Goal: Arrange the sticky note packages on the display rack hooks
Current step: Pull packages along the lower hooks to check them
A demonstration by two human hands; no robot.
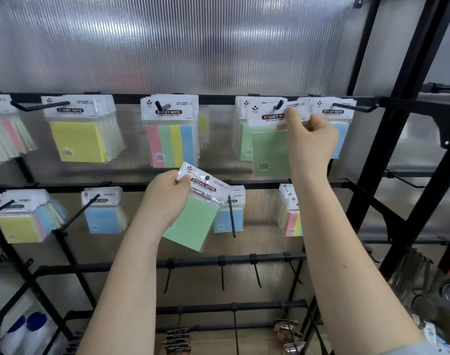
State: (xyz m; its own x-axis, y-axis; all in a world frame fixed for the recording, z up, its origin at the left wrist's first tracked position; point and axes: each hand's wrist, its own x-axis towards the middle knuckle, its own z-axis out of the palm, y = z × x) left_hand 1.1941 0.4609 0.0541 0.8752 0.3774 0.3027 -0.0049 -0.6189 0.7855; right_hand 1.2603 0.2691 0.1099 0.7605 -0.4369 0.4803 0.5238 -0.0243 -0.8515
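Observation:
My right hand (309, 139) pinches the white header of a green sticky note package (270, 149) that sits on a top-row hook (278, 105), in front of other green packs. My left hand (167, 198) holds a second green package (193, 221) by its header, tilted, in front of the middle row. More packages hang on the black display rack (218, 99): yellow (77, 139), four-colour striped (171, 144) and blue (341, 139) on the top row.
The middle row carries yellow (19, 226), blue (103, 219), blue (229, 219) and pink-yellow packs (291, 221). Bare hooks (222, 275) hang from the third bar. Small clipped items (288, 331) hang lower down. A black frame upright (403, 149) stands at right.

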